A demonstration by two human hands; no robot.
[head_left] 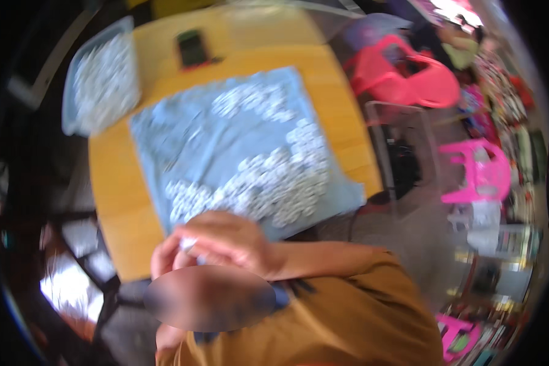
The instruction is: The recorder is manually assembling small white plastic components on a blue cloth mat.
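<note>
Right hand (pixel 232 241) sits at the near table edge, fingers curled over a small white piece (pixel 188 244), pinching it against the left hand (pixel 165 256). Left hand is mostly hidden under the right; only curled fingers show, closed on the same piece as far as I can tell. Frame is motion-blurred, so the piece's exact shape is unclear. Brown sleeve (pixel 354 268) runs off to the right.

Just beyond the hands lies a blue-grey cloth (pixel 183 122), soft, slightly creased, roughly square, spread on a round wooden table (pixel 113 183) with a smooth yellow top. Heaps of small white pieces (pixel 274 177) cover the cloth's near and right parts, with a smaller patch further up; they look like little hard, round-ish bits, many of them.

Far left on the table stands a clear plastic tub (pixel 100 76), rectangular, rounded corners, well filled with the same white bits. Dark phone-like slab (pixel 192 47) lies beyond the cloth.

Progress, judged: one piece in hand, tub already quite full, but a large pile on the cloth is left, so work is likely around midway.

Off to the right: pink plastic chairs (pixel 409 76), glossy and moulded.
</note>
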